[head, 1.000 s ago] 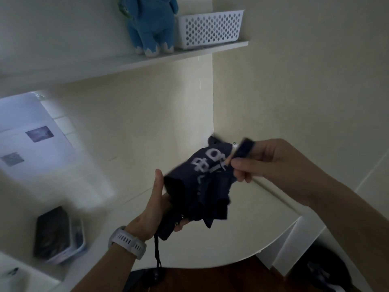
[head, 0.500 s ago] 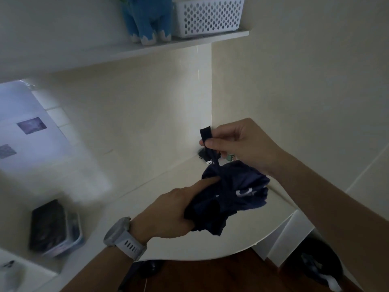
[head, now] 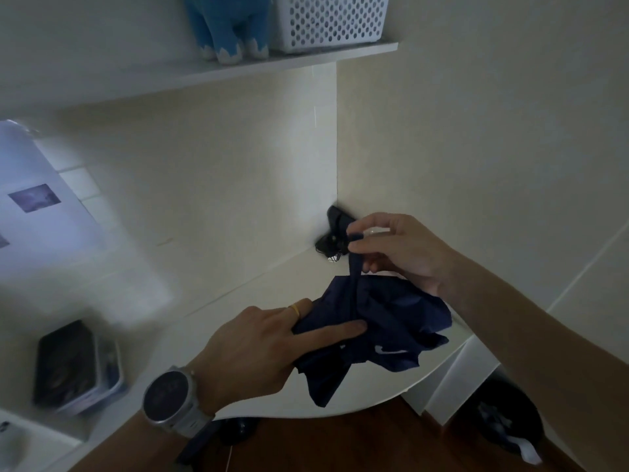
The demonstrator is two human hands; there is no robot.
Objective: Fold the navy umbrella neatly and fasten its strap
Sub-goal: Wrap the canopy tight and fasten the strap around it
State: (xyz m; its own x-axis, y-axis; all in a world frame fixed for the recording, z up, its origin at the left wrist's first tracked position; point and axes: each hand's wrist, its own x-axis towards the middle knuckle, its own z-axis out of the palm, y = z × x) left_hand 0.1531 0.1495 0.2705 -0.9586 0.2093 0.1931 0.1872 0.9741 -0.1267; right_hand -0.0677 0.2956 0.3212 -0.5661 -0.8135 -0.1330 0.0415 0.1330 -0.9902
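Fabric of the navy umbrella (head: 384, 332) bunches above the white desk (head: 238, 301), clenched by the left hand (head: 258, 345) with its forefinger laid across the folds, while the right hand (head: 398, 250) pinches the strap (head: 354, 267) taut upward.

left hand (head: 252, 349) grips the bunched navy umbrella (head: 384, 332) while right hand (head: 398, 250) pinches its strap (head: 354, 267) upward.

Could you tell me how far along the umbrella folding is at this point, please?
Done: the navy umbrella is collapsed and bunched, though loosely. In hand: the left hand grips the bundle while the right hand pulls the strap up taut. Left: wrapping the strap around and fastening it.
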